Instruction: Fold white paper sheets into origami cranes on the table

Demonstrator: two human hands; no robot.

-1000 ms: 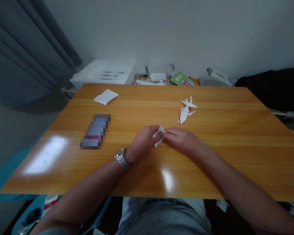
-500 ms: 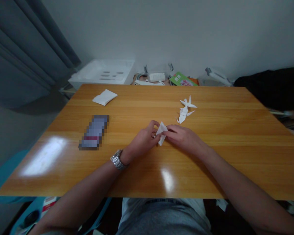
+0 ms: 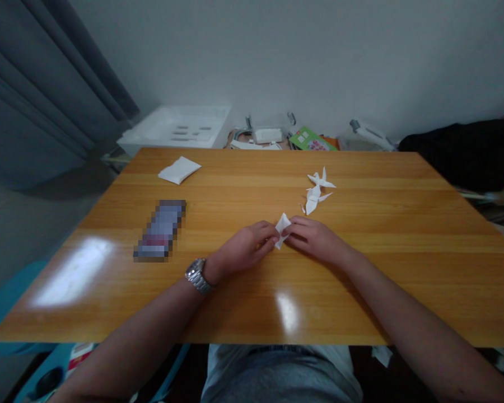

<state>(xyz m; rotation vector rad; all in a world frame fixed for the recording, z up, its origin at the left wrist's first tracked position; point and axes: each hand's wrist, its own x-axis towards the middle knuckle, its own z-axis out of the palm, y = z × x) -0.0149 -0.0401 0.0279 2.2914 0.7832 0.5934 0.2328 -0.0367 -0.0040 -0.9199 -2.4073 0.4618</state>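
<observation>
A small white piece of folded paper (image 3: pixel 283 225), roughly diamond-shaped, is held between my two hands near the middle of the table. My left hand (image 3: pixel 252 243), with a metal watch on its wrist, pinches the paper's left side. From the right, my right hand (image 3: pixel 313 238) grips the opposite side with thumb and fingers. The fingers cover part of the paper, so its inner folds are hidden. Just beyond my right hand lie two white paper cranes, a nearer one (image 3: pixel 313 200) and a farther one (image 3: pixel 321 179), close together.
Toward the far left of the wooden table (image 3: pixel 235 308) lies a stack of white paper (image 3: pixel 180 170). A phone (image 3: pixel 162 229), blurred out, rests left of my hands. Behind the table are a white plastic tray (image 3: pixel 218 126), a green book (image 3: pixel 308 139) and dark cloth (image 3: pixel 462 159).
My left hand has shifted its hold, its fingers now closed together at the paper's left edge. The paper has moved slightly right. The view has tilted a little.
</observation>
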